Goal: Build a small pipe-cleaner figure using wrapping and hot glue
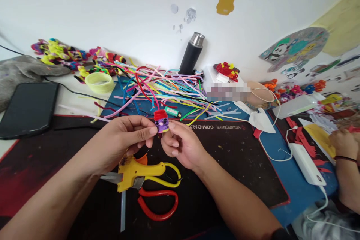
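Observation:
Between my two hands is a small purple and red fuzzy pipe-cleaner figure point(161, 123) with a bit of yellow at its lower edge. A red pipe cleaner loop rises behind its top. My left hand point(131, 133) pinches it from the left with thumb and forefinger. From the right, the fingers of my right hand point(182, 140) close on its other side. Below them on the dark mat point(225, 180) lies a yellow glue gun point(131, 174) with a clear glue stick point(123, 212). Scissors point(159, 204) with one red and one yellow handle lie partly under the glue gun.
Many coloured pipe cleaners point(168, 86) are heaped at the back, near a black thermos point(191, 54). A phone point(28, 108), a pale yellow tape roll point(99, 82) and finished fuzzy figures point(62, 52) are left. A white power strip point(306, 163) and another person's hand point(344, 142) are right.

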`<state>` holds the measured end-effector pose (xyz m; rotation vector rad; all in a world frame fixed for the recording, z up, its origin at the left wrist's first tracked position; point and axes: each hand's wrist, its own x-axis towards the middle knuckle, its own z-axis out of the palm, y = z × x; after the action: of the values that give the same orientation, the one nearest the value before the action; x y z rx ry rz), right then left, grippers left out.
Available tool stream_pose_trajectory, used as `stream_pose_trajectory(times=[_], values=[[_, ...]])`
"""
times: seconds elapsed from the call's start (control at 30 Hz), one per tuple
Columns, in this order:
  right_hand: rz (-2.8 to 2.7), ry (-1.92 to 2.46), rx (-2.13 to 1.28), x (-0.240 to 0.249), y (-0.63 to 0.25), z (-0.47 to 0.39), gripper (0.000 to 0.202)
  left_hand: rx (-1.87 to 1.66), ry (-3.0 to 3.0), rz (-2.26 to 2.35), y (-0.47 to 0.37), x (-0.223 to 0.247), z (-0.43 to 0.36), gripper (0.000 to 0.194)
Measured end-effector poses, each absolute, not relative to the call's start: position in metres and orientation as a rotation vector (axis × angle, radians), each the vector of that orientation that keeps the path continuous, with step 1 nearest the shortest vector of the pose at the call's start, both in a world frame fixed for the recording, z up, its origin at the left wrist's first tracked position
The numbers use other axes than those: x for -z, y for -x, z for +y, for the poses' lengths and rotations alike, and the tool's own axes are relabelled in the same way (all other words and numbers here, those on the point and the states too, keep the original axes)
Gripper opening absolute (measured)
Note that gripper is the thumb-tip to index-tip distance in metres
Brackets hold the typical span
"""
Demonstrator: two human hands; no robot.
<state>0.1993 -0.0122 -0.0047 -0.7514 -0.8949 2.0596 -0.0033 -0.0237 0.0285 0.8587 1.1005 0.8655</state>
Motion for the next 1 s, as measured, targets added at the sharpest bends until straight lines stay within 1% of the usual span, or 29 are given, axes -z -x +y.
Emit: stream_pose_trajectory(times=[0.67, 0.87, 1.0], values=[[-0.907, 0.732, -2.089, 0.0033, -0.1997, -0.0115, 0.05, -0.875, -0.88, 1.058, 0.006, -0.0249, -0.0261, 0.052], [-0.909, 0.748, -2.089, 0.0025, -0.1998, -0.0111, 0.048, -0.929, -0.935, 1.101, 0.0043, -0.0243, -0.0275, 0.043], [-0.922, 0.744, -2.075, 0.0028, -0.1997, -0.0112, 0.049, -1.047, -1.052, 1.133, 0.0026, -0.0267, -0.0282, 0.038]])
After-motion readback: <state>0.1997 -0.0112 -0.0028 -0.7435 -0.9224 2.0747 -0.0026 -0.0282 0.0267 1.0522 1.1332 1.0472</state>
